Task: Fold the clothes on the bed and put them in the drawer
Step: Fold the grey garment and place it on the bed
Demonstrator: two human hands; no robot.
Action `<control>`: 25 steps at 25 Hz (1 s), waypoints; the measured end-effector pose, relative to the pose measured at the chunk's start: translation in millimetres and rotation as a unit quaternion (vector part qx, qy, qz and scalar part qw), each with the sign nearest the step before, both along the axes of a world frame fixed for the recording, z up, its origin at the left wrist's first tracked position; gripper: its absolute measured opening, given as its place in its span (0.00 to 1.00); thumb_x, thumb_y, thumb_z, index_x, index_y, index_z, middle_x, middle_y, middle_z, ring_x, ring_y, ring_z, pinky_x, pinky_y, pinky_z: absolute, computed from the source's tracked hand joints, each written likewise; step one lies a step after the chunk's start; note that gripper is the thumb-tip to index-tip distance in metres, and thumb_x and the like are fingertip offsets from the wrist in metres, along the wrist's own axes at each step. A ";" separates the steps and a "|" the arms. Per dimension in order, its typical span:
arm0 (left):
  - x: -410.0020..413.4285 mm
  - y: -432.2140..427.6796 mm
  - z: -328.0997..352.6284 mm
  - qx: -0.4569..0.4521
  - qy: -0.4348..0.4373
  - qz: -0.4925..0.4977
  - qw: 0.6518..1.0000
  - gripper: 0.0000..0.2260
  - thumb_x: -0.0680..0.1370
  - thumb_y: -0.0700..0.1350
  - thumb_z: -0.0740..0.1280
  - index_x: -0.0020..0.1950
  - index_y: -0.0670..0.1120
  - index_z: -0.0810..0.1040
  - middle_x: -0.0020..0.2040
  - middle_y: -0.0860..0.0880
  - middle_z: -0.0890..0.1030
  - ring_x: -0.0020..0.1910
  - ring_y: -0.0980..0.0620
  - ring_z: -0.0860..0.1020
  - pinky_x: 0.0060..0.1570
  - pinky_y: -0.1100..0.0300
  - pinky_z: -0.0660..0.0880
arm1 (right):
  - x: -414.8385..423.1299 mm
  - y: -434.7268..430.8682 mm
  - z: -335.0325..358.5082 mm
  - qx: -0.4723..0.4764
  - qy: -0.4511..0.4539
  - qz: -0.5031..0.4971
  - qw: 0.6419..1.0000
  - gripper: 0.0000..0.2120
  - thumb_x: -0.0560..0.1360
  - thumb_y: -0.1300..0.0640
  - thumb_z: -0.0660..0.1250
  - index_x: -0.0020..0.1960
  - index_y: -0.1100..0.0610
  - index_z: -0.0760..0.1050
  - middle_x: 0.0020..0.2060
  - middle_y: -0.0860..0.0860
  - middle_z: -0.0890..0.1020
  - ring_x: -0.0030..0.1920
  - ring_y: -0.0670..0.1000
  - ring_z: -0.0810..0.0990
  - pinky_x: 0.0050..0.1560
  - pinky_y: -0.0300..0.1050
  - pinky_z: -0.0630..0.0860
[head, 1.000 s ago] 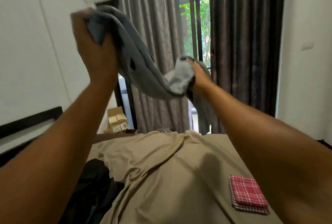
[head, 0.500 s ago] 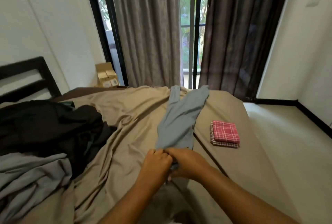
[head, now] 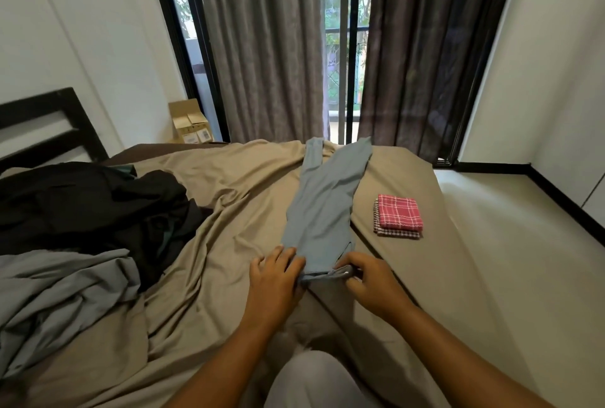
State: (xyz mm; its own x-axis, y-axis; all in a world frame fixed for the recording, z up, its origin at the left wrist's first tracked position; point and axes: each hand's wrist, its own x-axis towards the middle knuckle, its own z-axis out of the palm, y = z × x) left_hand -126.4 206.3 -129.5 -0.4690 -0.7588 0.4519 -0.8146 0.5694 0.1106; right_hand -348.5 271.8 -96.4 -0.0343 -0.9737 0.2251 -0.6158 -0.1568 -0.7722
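The grey-blue trousers (head: 322, 211) lie flat on the bed (head: 229, 211), stretching away from the fingertips. They look like light, limp cloth, likely to slide and wrinkle. The right hand (head: 370, 283) pinches one waistband corner, and the left hand (head: 275, 276) rests fairly straight fingers on the other corner — both good holds.

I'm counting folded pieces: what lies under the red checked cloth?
Under the red checked cloth lies a second checked cloth, only its left and front edges showing. Its middle is covered.
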 end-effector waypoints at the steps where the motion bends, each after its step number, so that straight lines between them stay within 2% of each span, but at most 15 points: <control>1: -2.6 1.1 1.2 0.006 0.016 0.004 1.000 0.19 0.74 0.52 0.69 0.64 0.54 0.72 0.71 0.48 0.72 0.72 0.42 0.69 0.63 0.41 0.70 | -2.2 5.7 2.2 0.001 -0.040 -0.010 0.999 0.10 0.73 0.67 0.68 0.46 0.53 0.82 0.41 0.44 0.84 0.45 0.44 0.83 0.49 0.41 0.81; 3: -8.7 6.7 1.6 0.051 0.064 0.029 0.996 0.28 0.72 0.50 0.73 0.70 0.53 0.67 0.75 0.45 0.68 0.73 0.41 0.67 0.66 0.42 0.69 | -5.1 15.4 4.2 0.011 -0.118 -0.024 0.993 0.10 0.75 0.69 0.67 0.44 0.56 0.80 0.39 0.46 0.83 0.43 0.44 0.81 0.49 0.41 0.80; 4: -10.6 8.2 1.2 0.074 0.095 0.026 0.992 0.31 0.72 0.49 0.73 0.73 0.53 0.66 0.74 0.46 0.69 0.71 0.43 0.69 0.65 0.46 0.71 | -7.5 19.8 3.9 0.019 -0.136 -0.028 0.990 0.10 0.75 0.69 0.67 0.43 0.56 0.80 0.38 0.47 0.82 0.42 0.44 0.81 0.48 0.41 0.80; 5: -12.3 8.3 2.0 0.092 0.115 0.009 0.989 0.31 0.73 0.48 0.73 0.73 0.52 0.66 0.71 0.48 0.72 0.67 0.46 0.72 0.62 0.49 0.72 | -10.8 22.4 2.3 0.028 -0.137 -0.029 0.990 0.10 0.75 0.69 0.67 0.43 0.55 0.80 0.38 0.47 0.82 0.42 0.45 0.81 0.48 0.41 0.79; 6: -13.1 8.3 3.5 0.086 0.100 -0.015 0.991 0.28 0.74 0.46 0.72 0.73 0.53 0.68 0.68 0.50 0.76 0.63 0.48 0.75 0.59 0.50 0.74 | -15.7 24.9 -1.4 0.037 -0.120 -0.031 0.992 0.10 0.74 0.68 0.67 0.43 0.54 0.80 0.39 0.46 0.83 0.42 0.45 0.81 0.48 0.42 0.80; 8: -14.9 5.5 4.6 0.017 -0.028 -0.081 0.996 0.22 0.74 0.45 0.70 0.68 0.53 0.74 0.61 0.52 0.80 0.58 0.49 0.79 0.53 0.52 0.76 | -32.4 29.0 -11.8 0.055 -0.023 -0.033 0.998 0.12 0.72 0.66 0.68 0.47 0.50 0.80 0.42 0.44 0.82 0.43 0.46 0.81 0.50 0.45 0.81; 9: -14.4 2.6 2.8 0.003 -0.103 -0.114 0.988 0.20 0.74 0.45 0.70 0.65 0.54 0.75 0.58 0.52 0.81 0.57 0.49 0.79 0.50 0.53 0.77 | -39.3 29.8 -19.1 0.073 0.043 -0.023 0.996 0.14 0.71 0.64 0.68 0.51 0.48 0.80 0.47 0.45 0.81 0.46 0.45 0.80 0.52 0.46 0.80; 11: -15.8 3.7 -5.3 0.066 -0.241 -0.144 0.957 0.18 0.74 0.45 0.69 0.63 0.55 0.76 0.57 0.51 0.81 0.58 0.47 0.79 0.49 0.52 0.77 | -44.2 34.5 -33.0 0.124 0.172 0.024 0.977 0.19 0.74 0.60 0.67 0.62 0.45 0.79 0.55 0.49 0.77 0.55 0.50 0.79 0.58 0.46 0.77; 12: -21.4 7.7 -8.3 0.118 -0.287 -0.138 0.940 0.18 0.76 0.46 0.69 0.65 0.55 0.75 0.61 0.50 0.80 0.61 0.46 0.77 0.53 0.50 0.78 | -44.6 37.9 -42.8 0.147 0.228 0.055 0.961 0.19 0.75 0.57 0.66 0.64 0.44 0.79 0.57 0.50 0.75 0.58 0.53 0.77 0.60 0.46 0.75; 15: -35.5 12.3 -8.2 0.229 -0.339 -0.112 0.905 0.24 0.76 0.48 0.72 0.72 0.54 0.73 0.68 0.47 0.77 0.66 0.44 0.75 0.64 0.50 0.74 | -39.1 38.4 -61.5 0.133 0.309 0.117 0.934 0.17 0.78 0.53 0.64 0.66 0.43 0.77 0.63 0.50 0.72 0.65 0.54 0.70 0.62 0.47 0.69; 17: -44.6 11.1 -8.6 0.258 -0.337 -0.114 0.898 0.25 0.77 0.47 0.72 0.74 0.52 0.73 0.69 0.47 0.77 0.67 0.45 0.75 0.65 0.55 0.70 | -47.7 26.1 -72.1 0.104 0.312 0.142 0.933 0.16 0.78 0.53 0.64 0.65 0.45 0.75 0.67 0.49 0.70 0.67 0.55 0.68 0.65 0.49 0.67; 22: -53.6 -1.4 -13.9 0.323 -0.349 -0.099 0.874 0.27 0.78 0.44 0.71 0.77 0.53 0.70 0.72 0.50 0.74 0.68 0.49 0.73 0.68 0.57 0.68 | -65.7 2.4 -73.6 0.103 0.312 0.179 0.928 0.09 0.78 0.56 0.63 0.58 0.52 0.76 0.59 0.53 0.77 0.60 0.57 0.73 0.57 0.50 0.73; 24: -67.6 -11.8 -9.4 0.348 -0.381 -0.107 0.850 0.28 0.78 0.43 0.70 0.77 0.53 0.69 0.73 0.49 0.73 0.69 0.47 0.72 0.68 0.55 0.68 | -70.5 5.9 -73.0 0.131 0.281 0.154 0.938 0.05 0.77 0.57 0.64 0.50 0.49 0.76 0.52 0.53 0.77 0.53 0.55 0.75 0.49 0.47 0.71; 25: -73.3 -13.2 -7.7 0.355 -0.396 -0.112 0.840 0.27 0.78 0.43 0.69 0.77 0.53 0.69 0.73 0.48 0.74 0.69 0.46 0.73 0.66 0.54 0.69 | -71.3 11.8 -75.8 0.150 0.262 0.133 0.944 0.06 0.76 0.57 0.66 0.45 0.46 0.73 0.49 0.51 0.75 0.48 0.53 0.75 0.46 0.46 0.70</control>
State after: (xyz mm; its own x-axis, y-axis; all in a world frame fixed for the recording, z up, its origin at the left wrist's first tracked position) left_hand -199.8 193.1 -137.2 -0.5761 -0.5581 -0.5973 -0.6740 0.7377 -0.0392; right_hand -419.8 283.7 -172.2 0.2598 -0.9548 -0.1442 -0.8953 -0.1823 -0.4064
